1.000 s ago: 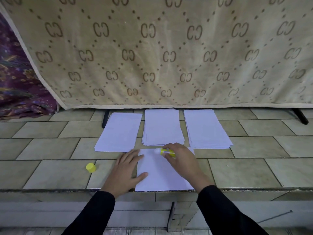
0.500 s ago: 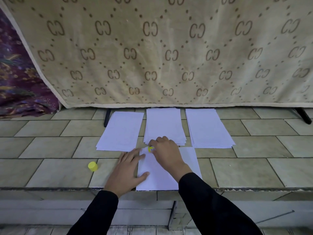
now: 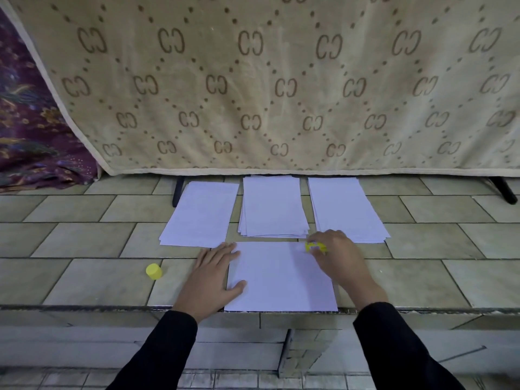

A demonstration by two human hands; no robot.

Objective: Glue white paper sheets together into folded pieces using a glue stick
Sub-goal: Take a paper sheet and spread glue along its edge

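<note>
A white paper sheet (image 3: 281, 277) lies flat at the near edge of the tiled ledge. My left hand (image 3: 209, 277) rests flat on its left edge, fingers straight. My right hand (image 3: 337, 257) grips a yellow glue stick (image 3: 315, 246) with its tip on the sheet's far right corner. Behind it lie three groups of white paper: a left sheet (image 3: 201, 213), a middle stack (image 3: 273, 206) and a right stack (image 3: 346, 209). The yellow glue cap (image 3: 154, 271) sits on the tiles to the left.
A beige patterned blanket (image 3: 267, 80) hangs just behind the papers. Purple floral cloth (image 3: 31, 130) lies at the far left. Black stand feet (image 3: 503, 190) show under the blanket. The tiled ledge (image 3: 422, 277) drops off at its front edge.
My right hand carried the glue stick along the sheet's far edge, to the left corner and then back to the right corner. My left hand stayed put.
</note>
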